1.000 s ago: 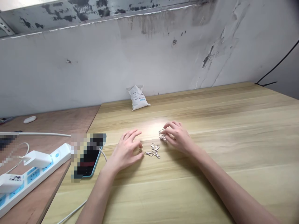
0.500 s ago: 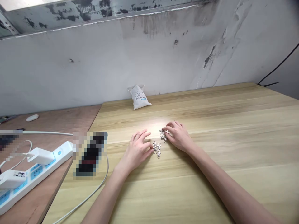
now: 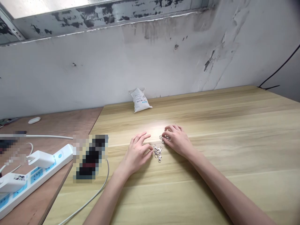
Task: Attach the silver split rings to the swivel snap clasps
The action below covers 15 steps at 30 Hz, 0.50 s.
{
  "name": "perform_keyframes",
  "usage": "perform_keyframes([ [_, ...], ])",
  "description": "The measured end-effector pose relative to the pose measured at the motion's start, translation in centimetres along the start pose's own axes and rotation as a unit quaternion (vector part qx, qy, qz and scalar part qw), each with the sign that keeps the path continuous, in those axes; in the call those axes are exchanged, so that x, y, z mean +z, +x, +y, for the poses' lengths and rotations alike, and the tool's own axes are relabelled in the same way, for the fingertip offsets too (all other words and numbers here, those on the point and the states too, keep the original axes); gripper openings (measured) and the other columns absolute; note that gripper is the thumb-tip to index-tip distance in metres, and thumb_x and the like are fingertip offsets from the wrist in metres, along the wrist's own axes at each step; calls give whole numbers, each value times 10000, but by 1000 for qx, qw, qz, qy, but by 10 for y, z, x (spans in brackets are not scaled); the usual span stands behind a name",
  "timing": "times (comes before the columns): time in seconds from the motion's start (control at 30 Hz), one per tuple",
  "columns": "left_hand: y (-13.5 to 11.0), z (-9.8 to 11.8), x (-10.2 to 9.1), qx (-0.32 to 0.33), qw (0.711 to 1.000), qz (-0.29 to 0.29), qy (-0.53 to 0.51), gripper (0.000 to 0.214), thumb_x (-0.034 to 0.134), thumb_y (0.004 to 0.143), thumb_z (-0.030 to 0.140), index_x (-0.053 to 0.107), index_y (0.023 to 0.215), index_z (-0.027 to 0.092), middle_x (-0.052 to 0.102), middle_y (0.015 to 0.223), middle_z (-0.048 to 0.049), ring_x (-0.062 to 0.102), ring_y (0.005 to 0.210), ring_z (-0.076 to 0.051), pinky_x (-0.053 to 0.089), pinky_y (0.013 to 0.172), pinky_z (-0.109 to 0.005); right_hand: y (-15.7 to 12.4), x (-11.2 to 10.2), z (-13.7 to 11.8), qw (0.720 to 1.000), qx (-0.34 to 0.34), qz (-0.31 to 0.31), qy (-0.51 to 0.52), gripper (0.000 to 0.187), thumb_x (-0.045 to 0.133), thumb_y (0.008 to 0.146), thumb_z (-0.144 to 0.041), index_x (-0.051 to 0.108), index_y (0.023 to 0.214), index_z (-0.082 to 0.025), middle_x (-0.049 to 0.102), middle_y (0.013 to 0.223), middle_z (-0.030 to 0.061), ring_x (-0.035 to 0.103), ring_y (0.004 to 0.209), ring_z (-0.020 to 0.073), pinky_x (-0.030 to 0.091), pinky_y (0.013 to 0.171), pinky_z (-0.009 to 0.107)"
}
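Note:
My left hand (image 3: 140,150) rests on the wooden table, its fingers spread and the thumb and forefinger tips beside a small group of silver swivel clasps (image 3: 159,152). That group lies flat, with hooks and rings showing. Farther back, a second pile of silver clasps (image 3: 161,137) sits partly beneath my right hand (image 3: 177,137). The fingers of that hand curve over the pile, thumb and forefinger apart with metal visible between them. Its other fingertips and part of the pile are hidden.
A white plastic packet (image 3: 140,100) with a printed label stands by the wall. To the left are a blurred-out dark object (image 3: 90,158), a white cable (image 3: 105,181) and a white power strip (image 3: 63,156) with chargers. A white oval object (image 3: 34,120) lies on the brown surface.
My right hand has shifted slightly toward the left over the rear pile and covers more of it. The left hand keeps almost the same place. The whole view has tilted slightly upward.

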<state>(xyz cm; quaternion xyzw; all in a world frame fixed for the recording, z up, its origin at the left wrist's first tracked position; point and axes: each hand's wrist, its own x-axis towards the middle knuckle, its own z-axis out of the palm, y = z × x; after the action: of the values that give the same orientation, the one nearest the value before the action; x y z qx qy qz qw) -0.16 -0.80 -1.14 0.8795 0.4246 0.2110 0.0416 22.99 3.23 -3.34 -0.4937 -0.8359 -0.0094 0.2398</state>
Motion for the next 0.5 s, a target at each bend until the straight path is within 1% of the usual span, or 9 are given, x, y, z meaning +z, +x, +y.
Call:
perform_keyframes([
  [0.27, -2, -1, 0, -6, 1000, 2, -9, 126, 560, 906, 231, 677, 858, 236, 561, 1349, -63, 402, 1359, -276, 384, 1060, -496, 0, 0, -5, 999, -28, 33, 25, 155, 509, 955, -202, 624, 852, -205, 645, 950, 55, 570, 928, 214, 349, 972, 431],
  [0.33, -2, -2, 1, -8, 1000, 5, -9, 128, 556, 910, 234, 674, 859, 236, 568, 1339, -61, 407, 1355, -276, 379, 1060, -494, 1, -1, -7, 997, -24, 47, 59, 144, 498, 958, -195, 608, 865, -203, 648, 931, 51, 571, 914, 212, 355, 953, 425],
  [0.4, -2, -2, 1, -12, 1000, 15, -6, 124, 554, 914, 237, 672, 877, 234, 577, 1322, -64, 422, 1341, -276, 379, 1055, -491, 1, -3, -11, 991, -22, 58, 115, 128, 501, 958, -199, 596, 871, -205, 649, 917, 47, 572, 903, 210, 369, 918, 413],
  [0.5, -1, 0, 1, -28, 998, 50, -5, 120, 557, 920, 248, 672, 954, 238, 584, 1300, -72, 439, 1320, -275, 381, 1044, -480, 0, -6, -20, 974, -34, 57, 216, 120, 512, 955, -213, 588, 863, -211, 647, 899, 45, 572, 879, 204, 394, 853, 387],
])
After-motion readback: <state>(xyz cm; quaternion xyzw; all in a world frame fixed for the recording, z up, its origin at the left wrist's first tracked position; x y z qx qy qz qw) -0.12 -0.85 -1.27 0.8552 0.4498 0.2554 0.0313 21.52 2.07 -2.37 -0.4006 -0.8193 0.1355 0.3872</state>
